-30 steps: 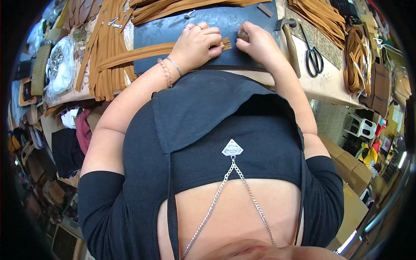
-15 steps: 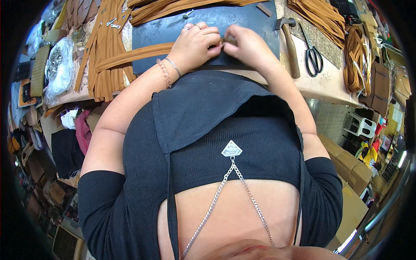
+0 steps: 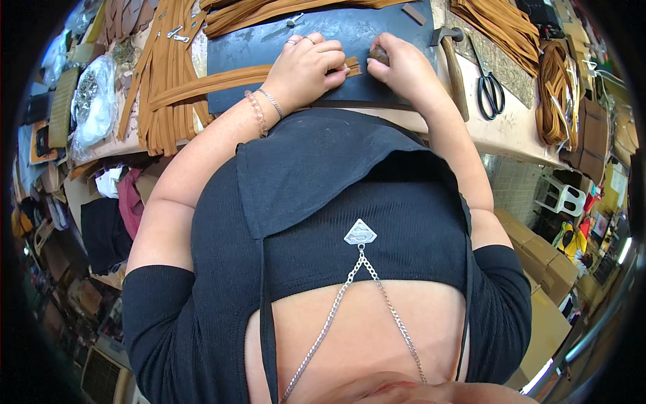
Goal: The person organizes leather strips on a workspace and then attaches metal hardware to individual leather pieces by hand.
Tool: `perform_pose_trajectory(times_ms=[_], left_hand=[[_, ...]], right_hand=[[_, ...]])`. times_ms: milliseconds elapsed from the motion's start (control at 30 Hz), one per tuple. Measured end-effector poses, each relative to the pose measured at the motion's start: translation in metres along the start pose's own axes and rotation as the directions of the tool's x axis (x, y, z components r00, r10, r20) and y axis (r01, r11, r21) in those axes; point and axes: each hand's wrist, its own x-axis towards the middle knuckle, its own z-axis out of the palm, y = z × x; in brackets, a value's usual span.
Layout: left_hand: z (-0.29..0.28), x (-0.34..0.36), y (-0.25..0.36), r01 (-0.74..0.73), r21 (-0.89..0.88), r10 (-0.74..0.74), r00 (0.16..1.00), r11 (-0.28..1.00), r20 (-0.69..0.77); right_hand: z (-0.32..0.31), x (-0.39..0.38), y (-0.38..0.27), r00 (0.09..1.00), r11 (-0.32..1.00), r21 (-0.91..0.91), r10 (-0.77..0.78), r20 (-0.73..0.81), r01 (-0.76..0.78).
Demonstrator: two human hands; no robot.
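Note:
My left hand [image 3: 306,73] has its fingers curled over a tan zipper strip [image 3: 232,79] and holds it against a dark board [image 3: 367,87]. The cut end of the strip sticks out past the thumb and shows a few pale threads or teeth. To the right of that end, my right hand [image 3: 406,66] is closed around a small brownish rounded thing [image 3: 379,54], perhaps a tool's handle; most of it is hidden in the fingers. A silver zipper slider [image 3: 292,21] lies on the board beyond my left hand.
More tan zipper strips [image 3: 165,81] lie at the left, with bundles [image 3: 494,27] at the back and right. A hammer [image 3: 454,77] and black-handled scissors [image 3: 490,95] lie right of the board. A clear plastic bag [image 3: 94,101] sits far left.
My right hand has moved right, away from the strip's end, with the small brownish thing still in it. The end of the strip now shows. My left hand has stayed in place.

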Motion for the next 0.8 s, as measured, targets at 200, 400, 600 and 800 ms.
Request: perform_pose_trajectory(times_ms=[200, 400, 600, 800], left_hand=[[0.001, 0.001, -0.001, -0.025, 0.013, 0.025, 1.0, 1.0, -0.005], [0.001, -0.001, 0.0, 0.008, -0.038, -0.007, 0.999, 0.999, 0.034], [-0.001, -0.001, 0.0, 0.016, -0.027, -0.015, 0.999, 1.0, 0.039], [-0.001, 0.001, 0.001, 0.012, -0.022, -0.011, 0.999, 1.0, 0.047]], right_hand=[[0.014, -0.004, -0.006, 0.994, 0.995, -0.01, -0.103, -0.044, 0.103], [0.018, -0.003, -0.008, 0.997, 0.993, 0.09, -0.066, -0.043, 0.07], [0.008, -0.001, 0.01, 0.99, 0.914, 0.382, 0.13, 0.045, -0.138], [0.007, -0.013, 0.027, 0.985, 0.612, 0.779, 0.173, 0.031, -0.132]])
